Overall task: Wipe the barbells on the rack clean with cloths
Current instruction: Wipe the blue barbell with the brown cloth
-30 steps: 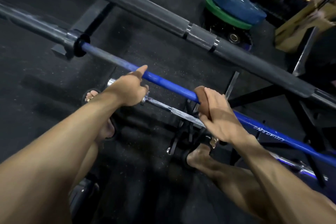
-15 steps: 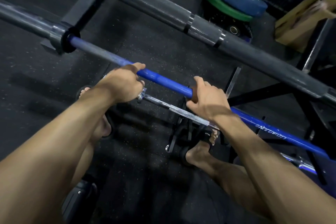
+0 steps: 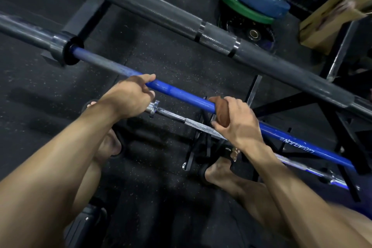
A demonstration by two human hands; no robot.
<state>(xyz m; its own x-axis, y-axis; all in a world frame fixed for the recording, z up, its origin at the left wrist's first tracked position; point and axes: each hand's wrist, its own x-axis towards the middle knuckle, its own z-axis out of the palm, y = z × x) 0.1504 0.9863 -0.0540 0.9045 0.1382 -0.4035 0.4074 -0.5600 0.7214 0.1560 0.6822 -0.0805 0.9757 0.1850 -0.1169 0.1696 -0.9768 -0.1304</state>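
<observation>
A blue barbell runs diagonally from upper left to lower right across the rack. My left hand grips its shaft where the blue paint begins. My right hand wraps a brown cloth around the shaft further right, fingers curled over it. A thick grey barbell lies on the rack beyond the blue one. A thin chrome bar lies below the blue one, partly hidden by my right hand.
Blue and green weight plates are stacked on the floor at the upper right, beside a yellowish box. Black rack frame legs stand at the right. My sandalled feet rest on the dark rubber floor.
My right hand with the cloth has slid a short way along the blue shaft and now shows the cloth bunched above the fingers. The left hand keeps its grip.
</observation>
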